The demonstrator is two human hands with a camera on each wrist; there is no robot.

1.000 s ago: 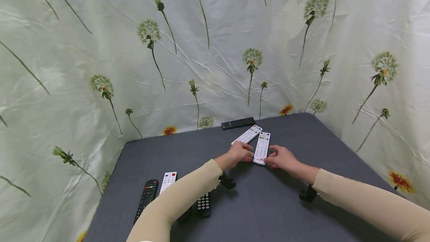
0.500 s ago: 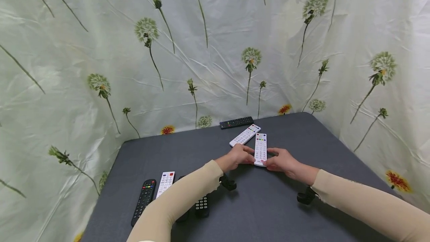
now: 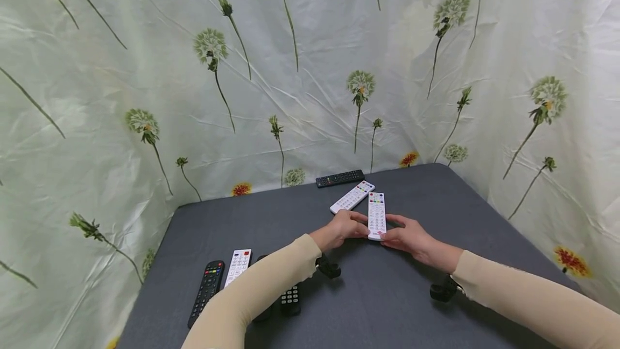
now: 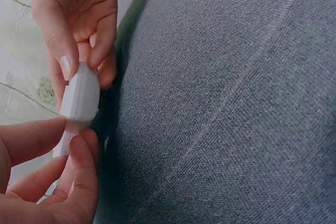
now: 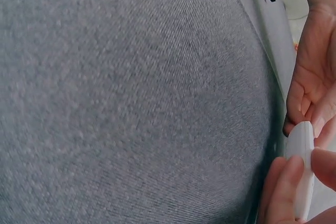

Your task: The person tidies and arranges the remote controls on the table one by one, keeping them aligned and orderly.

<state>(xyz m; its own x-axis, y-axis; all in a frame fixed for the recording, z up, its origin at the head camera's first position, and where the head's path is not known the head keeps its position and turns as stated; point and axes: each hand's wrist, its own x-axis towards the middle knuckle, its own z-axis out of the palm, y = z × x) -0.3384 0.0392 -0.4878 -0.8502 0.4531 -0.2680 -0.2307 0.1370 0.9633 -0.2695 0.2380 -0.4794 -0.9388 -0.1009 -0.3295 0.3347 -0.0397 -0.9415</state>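
A white remote control (image 3: 377,216) with colored buttons is held between both hands at the table's far middle, its top end pointing away. My left hand (image 3: 343,227) pinches its lower left side. From the other side my right hand (image 3: 409,237) grips the lower right corner, thumb on the upper face. In the left wrist view the near end of the remote (image 4: 84,95) shows edge-on, a little above the grey cloth. Fingers of both hands lie along the remote (image 5: 301,142) in the right wrist view too.
Just behind lies a second white remote (image 3: 352,197), slanted, and beyond it a black remote (image 3: 340,178) along the back edge. At the front left are a black remote (image 3: 206,290), a white remote (image 3: 238,265) and others partly under the left sleeve. A flowered curtain (image 3: 310,96) surrounds the table.
The held white remote has turned from a slant to nearly straight and shifted slightly left. My left fingers have come onto its left side. In the last half second little has moved.
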